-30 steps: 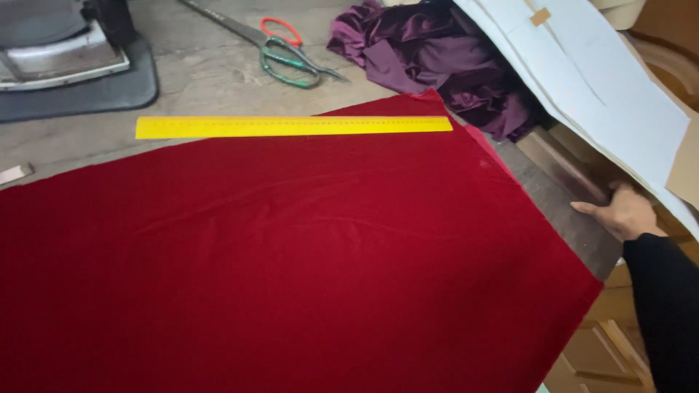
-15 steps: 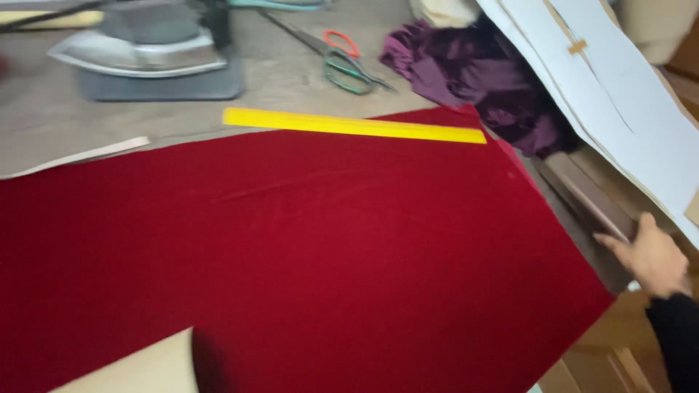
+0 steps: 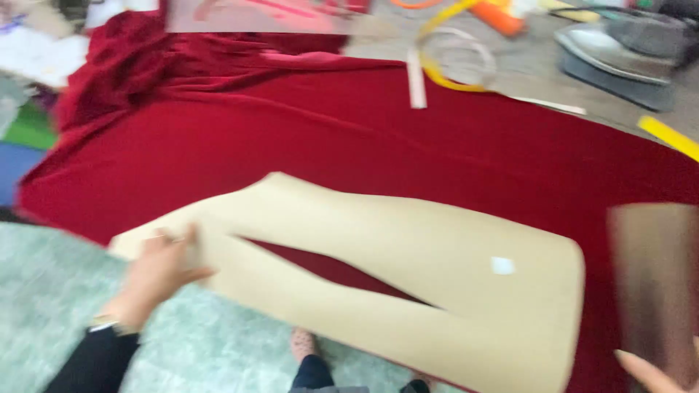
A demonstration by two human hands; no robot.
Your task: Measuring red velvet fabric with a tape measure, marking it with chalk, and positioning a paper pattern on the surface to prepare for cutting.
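Left hand: the left hand [image 3: 156,273] lies on the near-left end of a tan paper pattern piece [image 3: 408,284], fingers spread and bent over its edge, thumb out to the right; it grips or pins the paper rather than lifting it clear.
Right hand: only fingertips of the right hand [image 3: 648,371] show at the lower right corner, touching the lower end of a brown card piece [image 3: 655,284]; how tightly they hold it I cannot tell, as the frame is blurred and cuts the hand off.
Pattern piece: it lies flat across the near edge of the red velvet cloth [image 3: 349,145], forked at the left into two legs with a long dart-shaped gap showing red between them; a small white square sits near its right end.
Cloth: spread over the table, bunched into folds at the far left.
Brown card piece: upright in the view at the right edge, just beside the pattern's right end.
Far side: a yellow and white measuring tape [image 3: 444,65] loops beyond the cloth; a grey iron [image 3: 619,51] rests at the far right, with a yellow ruler [image 3: 670,137] tip near it.
Below: grey floor [image 3: 51,306] and the person's foot [image 3: 304,343] show under the table edge.
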